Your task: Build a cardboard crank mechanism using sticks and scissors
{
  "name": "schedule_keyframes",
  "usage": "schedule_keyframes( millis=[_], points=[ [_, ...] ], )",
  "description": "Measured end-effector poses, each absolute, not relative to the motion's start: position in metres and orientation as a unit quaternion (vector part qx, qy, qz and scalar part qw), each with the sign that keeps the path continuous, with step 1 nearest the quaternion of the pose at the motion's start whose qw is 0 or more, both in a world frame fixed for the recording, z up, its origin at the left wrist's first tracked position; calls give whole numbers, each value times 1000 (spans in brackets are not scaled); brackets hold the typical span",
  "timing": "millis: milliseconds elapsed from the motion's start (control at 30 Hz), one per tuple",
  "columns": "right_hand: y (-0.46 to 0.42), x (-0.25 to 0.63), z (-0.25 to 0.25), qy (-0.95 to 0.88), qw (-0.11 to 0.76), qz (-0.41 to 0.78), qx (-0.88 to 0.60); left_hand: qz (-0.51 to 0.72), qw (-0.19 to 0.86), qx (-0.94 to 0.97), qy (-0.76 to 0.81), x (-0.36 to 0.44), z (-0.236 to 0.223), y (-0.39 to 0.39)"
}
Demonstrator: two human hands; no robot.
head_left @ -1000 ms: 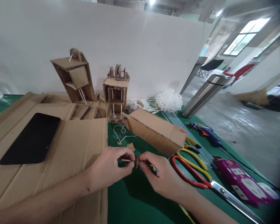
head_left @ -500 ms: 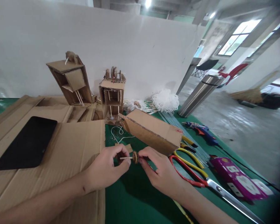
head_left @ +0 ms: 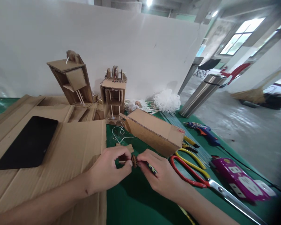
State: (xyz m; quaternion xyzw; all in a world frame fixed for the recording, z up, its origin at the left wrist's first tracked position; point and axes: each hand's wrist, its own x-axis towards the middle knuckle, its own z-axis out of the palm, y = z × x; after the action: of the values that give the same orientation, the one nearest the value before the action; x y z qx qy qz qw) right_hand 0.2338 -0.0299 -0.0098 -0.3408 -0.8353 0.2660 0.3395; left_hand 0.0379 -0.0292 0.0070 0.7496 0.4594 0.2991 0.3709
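My left hand point(head_left: 112, 165) is closed, its thumb and fingers pinching a thin pale stick point(head_left: 122, 162). Small round cardboard discs point(head_left: 134, 160) sit on this stick, between my two hands. From the other side my right hand point(head_left: 158, 172) pinches the same piece close to the discs; its fingertips partly hide the grip. A narrow dark strip with a light pattern point(head_left: 152, 169) shows between the right thumb and fingers. Just beyond my hands lie a small cardboard scrap point(head_left: 130, 148) and a loop of white string point(head_left: 121, 136) on the green tabletop point(head_left: 124, 200).
Two cardboard box models, a tilted one point(head_left: 71, 79) and an upright one point(head_left: 113, 97), stand behind. A cardboard box point(head_left: 154, 129) lies ahead. Right are red-handled scissors point(head_left: 189, 175), a glue gun point(head_left: 203, 131), a purple pack point(head_left: 239, 178) and a steel flask point(head_left: 201, 95). Left, a black tablet point(head_left: 27, 142) rests on cardboard point(head_left: 84, 140).
My left fingers have closed up against the discs, so less of the stick shows. The patterned strip now appears in my right hand. The view has shifted slightly.
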Motion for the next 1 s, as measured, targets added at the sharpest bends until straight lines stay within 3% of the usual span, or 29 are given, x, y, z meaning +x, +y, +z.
schedule_keyframes(
  millis=[400,667,1000],
  points=[
    [-35,239,-2,-872,294,224,-322,231,354,791,443,34,5,-29],
    [-29,243,-7,-859,324,231,-324,234,403,756,460,37,8,-28],
    [-34,238,-1,-876,296,192,-328,210,382,784,442,32,4,-28]
  ],
)
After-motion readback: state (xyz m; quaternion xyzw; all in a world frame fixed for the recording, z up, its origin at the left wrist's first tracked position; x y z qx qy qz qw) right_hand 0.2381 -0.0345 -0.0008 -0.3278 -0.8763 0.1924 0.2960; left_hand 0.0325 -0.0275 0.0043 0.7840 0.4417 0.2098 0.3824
